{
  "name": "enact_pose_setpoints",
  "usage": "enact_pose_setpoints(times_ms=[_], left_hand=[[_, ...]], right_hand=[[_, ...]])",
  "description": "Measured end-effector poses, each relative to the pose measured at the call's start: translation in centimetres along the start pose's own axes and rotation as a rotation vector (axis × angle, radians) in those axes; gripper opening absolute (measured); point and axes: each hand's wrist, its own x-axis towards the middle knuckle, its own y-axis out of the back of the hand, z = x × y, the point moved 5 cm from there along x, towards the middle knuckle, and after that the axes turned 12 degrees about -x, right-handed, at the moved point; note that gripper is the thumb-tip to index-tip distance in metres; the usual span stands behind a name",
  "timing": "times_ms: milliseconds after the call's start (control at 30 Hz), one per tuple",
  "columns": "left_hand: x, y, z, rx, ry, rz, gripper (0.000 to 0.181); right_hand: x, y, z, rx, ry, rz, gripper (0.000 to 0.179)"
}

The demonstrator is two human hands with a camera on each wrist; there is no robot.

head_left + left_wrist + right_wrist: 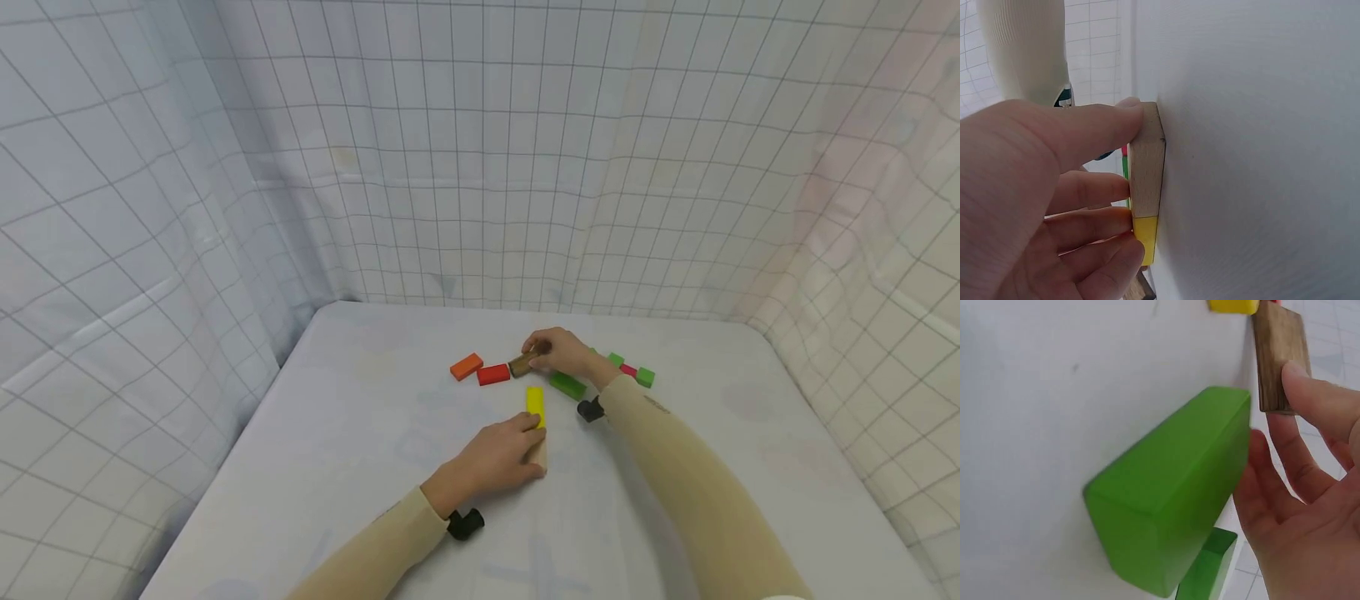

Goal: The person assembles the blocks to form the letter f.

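A pale wooden block [1147,178] lies end to end with a yellow block [535,400] on the table, forming a short row. My left hand [493,457] grips this row, thumb on the wooden block's near end and fingertips along the side and on the yellow block [1145,240]. Farther back, my right hand [562,352] pinches a dark brown wooden block [1280,356] between thumb and fingers. Just below that hand sits a long green block [567,385], large in the right wrist view.
Left of the brown block are a red block [493,375] and an orange block [467,367]. To the right, partly behind the right wrist, lie small green blocks [645,377] and a crimson block [628,370]. Grid-patterned white sheets [480,167] surround the white table [345,400].
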Motion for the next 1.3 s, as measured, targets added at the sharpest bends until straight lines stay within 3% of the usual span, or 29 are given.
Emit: enact_pose_setpoints(times_ms=[267,533,900,1300], left_hand=[[0.2,-0.4,-0.3,0.01,-0.03,0.02,0.055],[0.2,-0.3,-0.3,-0.001,-0.014,0.01,0.054],[0.1,-0.4,-0.2,0.007,0.001,0.011,0.053],[0.2,-0.5,-0.3,0.003,0.003,0.008,0.054]], right_hand=[[-0.6,0.8,-1.1,0.031,0.033,0.067,0.021],[-1.4,1.6,-2.6,0.023,0.02,0.133,0.025],[-2.3,1.0,-2.1,0.055,-0.018,0.148,0.023],[-2.0,0.0,-1.1,0.068,-0.038,0.141,0.021]])
